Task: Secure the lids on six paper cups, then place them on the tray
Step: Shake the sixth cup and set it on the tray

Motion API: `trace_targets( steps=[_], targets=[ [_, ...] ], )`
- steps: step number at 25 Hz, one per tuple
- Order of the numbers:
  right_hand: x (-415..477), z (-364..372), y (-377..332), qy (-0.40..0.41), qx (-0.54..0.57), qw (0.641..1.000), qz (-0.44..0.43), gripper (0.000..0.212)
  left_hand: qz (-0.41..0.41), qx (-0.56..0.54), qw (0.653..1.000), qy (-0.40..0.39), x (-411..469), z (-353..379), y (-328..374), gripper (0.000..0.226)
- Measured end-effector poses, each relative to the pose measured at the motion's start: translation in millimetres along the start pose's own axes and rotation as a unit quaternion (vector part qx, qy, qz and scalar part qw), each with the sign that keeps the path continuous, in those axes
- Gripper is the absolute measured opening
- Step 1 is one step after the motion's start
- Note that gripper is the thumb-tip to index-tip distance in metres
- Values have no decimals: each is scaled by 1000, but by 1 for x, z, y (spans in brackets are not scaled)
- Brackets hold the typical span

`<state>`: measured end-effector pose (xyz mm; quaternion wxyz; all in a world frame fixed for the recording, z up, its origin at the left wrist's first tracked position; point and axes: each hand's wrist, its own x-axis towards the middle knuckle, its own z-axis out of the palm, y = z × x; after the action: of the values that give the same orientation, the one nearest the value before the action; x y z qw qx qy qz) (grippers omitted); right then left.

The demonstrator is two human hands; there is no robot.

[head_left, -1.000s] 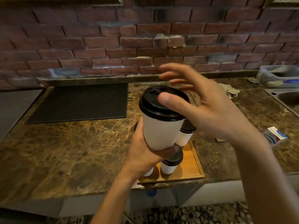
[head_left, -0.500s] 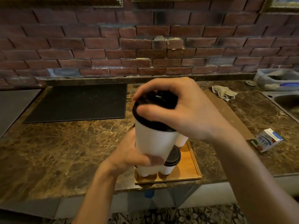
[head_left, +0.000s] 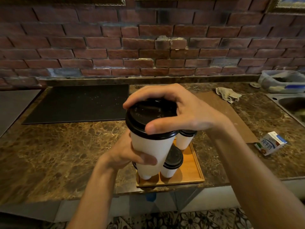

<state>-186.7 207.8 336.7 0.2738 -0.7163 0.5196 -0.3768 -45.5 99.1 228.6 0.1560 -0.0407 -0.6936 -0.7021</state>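
Left hand (head_left: 125, 156) gripped cup (head_left: 151, 146), right hand (head_left: 186, 113) clamped its lid (head_left: 148, 116) mid-frame; several lidded cups (head_left: 171, 161) already stood on tray (head_left: 193, 172), this one unplaced.

You've got 4 paper cups: held cup (head_left: 150, 149) at ctr, plus back cup (head_left: 184, 142), front cup (head_left: 168, 173) & half-hidden cup (head_left: 145, 175) below it. 3 black lids show: held lid (head_left: 148, 116), back lid (head_left: 188, 133), front lid (head_left: 174, 158). Also 1 tray (head_left: 194, 171), 2 hands (L hand (head_left: 127, 156), R hand (head_left: 189, 113)), 1 mat (head_left: 77, 103) upper left, and at right 1 rag (head_left: 228, 95), 1 carton (head_left: 270, 143), 1 tub (head_left: 280, 81), 1 sink (head_left: 292, 104).

"纯牛奶" on the milk carton (head_left: 270, 143)
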Motion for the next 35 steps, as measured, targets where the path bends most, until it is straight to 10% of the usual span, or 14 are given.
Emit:
trace_targets(
  steps=[10,13,17,27,35],
  targets=[
    [6,49,-12,330,-221,913,87,31,87,117,967,210,9,24,3,63],
    [8,41,-16,255,-284,924,16,39,90,91,975,179,4,20,4,62],
    [4,1,-11,12,-3,999,-44,44,59,15,998,-6,-1,0,16,66],
    [18,28,-27,330,-126,933,63,30,50,77,968,232,12,21,18,79],
    [18,-15,-13,42,-35,998,-27,32,21,81,984,156,3,13,15,73]
  ],
)
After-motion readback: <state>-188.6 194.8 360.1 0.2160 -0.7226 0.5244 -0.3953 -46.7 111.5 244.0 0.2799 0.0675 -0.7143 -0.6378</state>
